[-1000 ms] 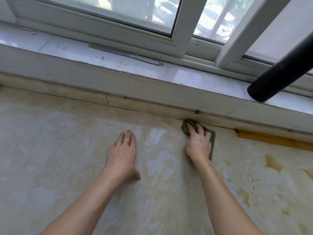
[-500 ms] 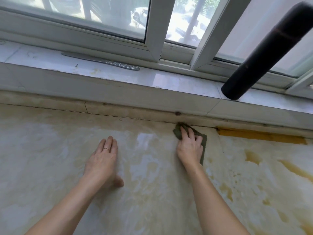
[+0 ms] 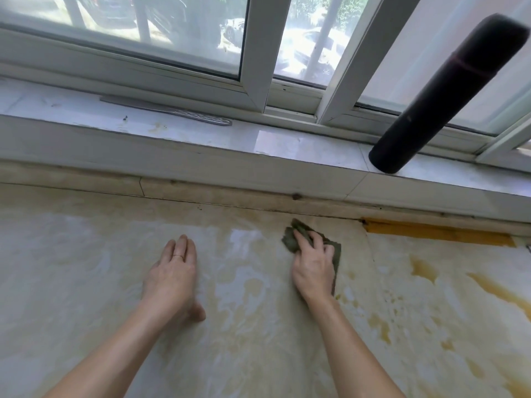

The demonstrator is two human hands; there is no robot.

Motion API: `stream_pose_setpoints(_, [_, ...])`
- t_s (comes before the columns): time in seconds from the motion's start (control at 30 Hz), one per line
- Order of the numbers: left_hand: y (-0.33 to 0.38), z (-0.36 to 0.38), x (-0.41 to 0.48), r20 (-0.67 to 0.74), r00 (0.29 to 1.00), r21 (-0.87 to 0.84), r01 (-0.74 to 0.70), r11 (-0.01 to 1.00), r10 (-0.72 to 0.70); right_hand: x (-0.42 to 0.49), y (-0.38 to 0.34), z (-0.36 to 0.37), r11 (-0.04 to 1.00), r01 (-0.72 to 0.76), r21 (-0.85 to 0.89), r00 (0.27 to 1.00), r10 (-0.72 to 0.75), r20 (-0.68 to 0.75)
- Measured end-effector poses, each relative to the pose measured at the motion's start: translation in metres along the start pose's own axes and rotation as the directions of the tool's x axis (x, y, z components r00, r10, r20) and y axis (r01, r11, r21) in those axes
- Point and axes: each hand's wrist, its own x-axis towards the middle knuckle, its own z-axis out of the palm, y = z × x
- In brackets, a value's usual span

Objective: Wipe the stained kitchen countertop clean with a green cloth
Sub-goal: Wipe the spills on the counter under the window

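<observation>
green cloth [image 3: 289, 242], soft and limp, likely bunches; best pinned flat, as the right hand [image 3: 313, 268] presses it; left hand [image 3: 172, 275] rests flat, empty.

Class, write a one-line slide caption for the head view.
Right hand presses a green cloth on the stained countertop; left hand rests flat, apart from it.
</observation>
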Motion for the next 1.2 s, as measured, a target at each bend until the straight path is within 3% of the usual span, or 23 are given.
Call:
stream_pose_setpoints(0.17, [0.002,0.0,0.001,0.001,1.0,0.007,0.016,1.0,-0.016,0.023,-0.008,-0.032,0.951,-0.024,0.308,0.941,0.125,-0.315])
stream_pose_setpoints(0.27, [0.001,-0.001,0.001,0.021,1.0,0.016,0.022,1.0,-0.022,0.051,-0.014,-0.048,0.956,-0.047,0.29,0.937,0.143,-0.32])
stream_pose_setpoints(0.47, [0.003,-0.002,0.001,0.025,0.999,0.022,0.028,0.999,-0.029,0.055,-0.007,-0.034,0.974,0.171,0.148,0.982,-0.155,-0.111])
stream_pose_setpoints(0.73, [0.004,-0.001,0.005,0.024,0.999,0.031,0.031,0.999,-0.032,0.048,-0.003,-0.046,0.975,0.061,0.212,0.965,-0.004,-0.262])
stream_pose_setpoints(0.87, [0.004,-0.001,0.005,0.03,0.999,0.029,0.039,0.999,-0.04,0.041,-0.035,-0.044,0.959,0.148,0.244,0.937,-0.057,-0.344])
stream_pose_setpoints(0.97, [0.003,0.0,0.006,0.033,0.999,0.03,0.033,0.999,-0.034,0.01,-0.064,-0.015,0.925,0.358,0.125,0.918,-0.324,-0.229])
stream_pose_setpoints(1.03, [0.004,-0.001,0.006,0.036,0.999,0.034,0.029,0.999,-0.031,-0.005,-0.073,0.01,0.905,0.421,0.064,0.906,-0.415,-0.087])
stream_pose_setpoints(1.1, [0.003,-0.001,0.006,0.034,0.999,0.032,0.025,0.999,-0.026,-0.006,-0.069,0.02,0.921,0.389,0.031,0.921,-0.389,-0.017])
stream_pose_setpoints(1.2, [0.001,-0.001,0.006,0.038,0.999,0.029,0.014,0.999,-0.015,0.014,-0.043,0.015,0.99,0.141,-0.008,0.99,-0.141,0.012])
